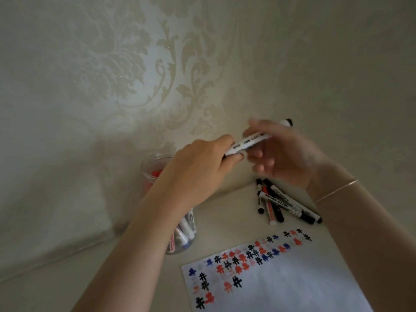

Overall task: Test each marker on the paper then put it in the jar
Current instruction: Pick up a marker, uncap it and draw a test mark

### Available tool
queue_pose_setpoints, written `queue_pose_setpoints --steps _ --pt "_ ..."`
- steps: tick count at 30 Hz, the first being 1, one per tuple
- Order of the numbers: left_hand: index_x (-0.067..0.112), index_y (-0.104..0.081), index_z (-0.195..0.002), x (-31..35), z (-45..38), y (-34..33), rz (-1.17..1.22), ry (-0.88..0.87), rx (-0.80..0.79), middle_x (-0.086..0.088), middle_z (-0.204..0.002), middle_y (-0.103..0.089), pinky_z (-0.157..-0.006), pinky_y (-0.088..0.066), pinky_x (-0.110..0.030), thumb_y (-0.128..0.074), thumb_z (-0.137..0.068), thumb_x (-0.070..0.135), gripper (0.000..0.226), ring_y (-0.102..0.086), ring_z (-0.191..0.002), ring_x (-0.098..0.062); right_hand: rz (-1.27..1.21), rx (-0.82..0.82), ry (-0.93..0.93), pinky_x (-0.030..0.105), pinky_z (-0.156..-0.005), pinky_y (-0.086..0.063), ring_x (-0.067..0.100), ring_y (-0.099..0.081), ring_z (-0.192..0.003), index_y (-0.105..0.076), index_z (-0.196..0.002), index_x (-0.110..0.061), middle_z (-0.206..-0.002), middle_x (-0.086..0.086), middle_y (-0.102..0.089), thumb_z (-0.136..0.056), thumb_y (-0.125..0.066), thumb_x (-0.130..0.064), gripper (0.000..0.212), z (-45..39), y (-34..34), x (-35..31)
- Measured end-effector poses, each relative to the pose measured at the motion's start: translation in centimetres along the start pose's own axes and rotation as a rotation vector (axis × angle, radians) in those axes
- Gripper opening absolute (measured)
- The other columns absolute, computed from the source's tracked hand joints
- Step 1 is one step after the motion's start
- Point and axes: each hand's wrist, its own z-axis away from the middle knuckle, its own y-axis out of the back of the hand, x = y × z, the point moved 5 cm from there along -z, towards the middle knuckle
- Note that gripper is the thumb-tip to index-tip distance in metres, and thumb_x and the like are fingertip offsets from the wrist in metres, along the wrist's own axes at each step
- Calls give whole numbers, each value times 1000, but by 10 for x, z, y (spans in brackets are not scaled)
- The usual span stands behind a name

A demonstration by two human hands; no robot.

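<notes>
I am looking down at a pale beige counter (pixel 216 212) meeting cream damask wallpaper (pixel 157 64). At far left a clear plastic jar (pixel 148 167) is holding red, blue and black markers. My left hand (pixel 202 163) is gripping one end of a white black-capped marker (pixel 254 140) above it; my blurred right hand (pixel 283 154) is curling around the other end. Loose markers (pixel 281 203) are lying beyond the white paper sheet (pixel 281 284) covered in coloured test marks.

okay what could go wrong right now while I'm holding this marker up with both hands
1. The left hand holds the marker right above the jar; lowering the forearm could knock it over.
2. The right hand looks blurred, so its grip may be loose.
3. An uncapped tip could smear the paper.
</notes>
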Motion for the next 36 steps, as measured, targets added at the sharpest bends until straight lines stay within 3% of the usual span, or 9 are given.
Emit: queue_pose_setpoints --steps 3,7,10,17,22,25,28,32,36 --pt "17 -50 -121 4 0 -15 246 103 -157 2 -81 -65 -63 -53 -35 -39 -100 34 29 -63 -63 -13 279 79 102 18 -35 -30 6 -39 -32 -48 -62 -9 -44 -1 -48 -88 -61 -20 31 -6 -18 5" --pt "25 -47 -115 4 1 -23 498 205 -228 7 -72 -56 -61 -46 -32 -32 -102 39 25 -52 -57 -8 242 188 151 20 -35 -29 12 -33 -31 -42 -58 -10 -44 3 -38 -89 -60 -15 36 -12 -11 8" --pt "29 -52 -102 5 1 -27 455 194 -189 7 -74 -59 -66 -48 -29 -33 -101 40 22 -57 -62 -7 173 170 89 23 -38 -34 15 -36 -33 -48 -51 -12 -46 5 -37 -89 -59 -18 41 -12 -5 19" --pt "24 -57 -96 22 0 -51 565 99 84 15 -48 -50 -44 -30 -13 -44 -100 30 14 -45 -40 -2 183 112 74 24 -38 -39 17 -39 -30 -47 -62 -6 -50 12 -47 -90 -55 -17 31 -1 15 18" --pt "17 -52 -108 23 3 -86 726 184 -9 7 -62 -57 -48 -35 -17 -37 -101 39 27 -47 -44 0 369 227 65 25 -37 -39 23 -40 -31 -46 -56 -6 -48 13 -45 -88 -62 -18 38 0 39 22" --pt "23 -39 -115 10 16 -126 562 291 -201 -4 -76 -61 -57 -43 -31 -26 -102 42 27 -56 -59 -14 493 560 85 23 -34 -36 17 -42 -29 -42 -54 -11 -40 3 -46 -85 -65 -16 39 0 65 35" --pt "14 -41 -129 -7 32 -165 203 239 -316 -11 -126 -55 -85 -47 -40 -32 -101 19 30 -58 -101 -27 555 850 107 24 -43 -37 13 -40 -37 -39 -58 -14 -45 -2 -42 -82 -62 -13 33 7 86 55" --pt "30 -15 -149 -19 46 -192 344 331 -445 2 -140 -45 -105 -30 -38 -34 -95 4 63 -41 -125 -23 484 951 146 26 -51 -35 14 -40 -49 -37 -57 -16 -52 -1 -41 -84 -61 -13 36 20 97 79" --pt "30 -31 -145 -29 45 -194 500 384 -386 -3 -136 -48 -108 -33 -33 -33 -100 10 49 -44 -126 -20 352 961 81 32 -55 -44 17 -48 -50 -43 -61 -16 -53 1 -51 -86 -65 -23 34 29 98 95"
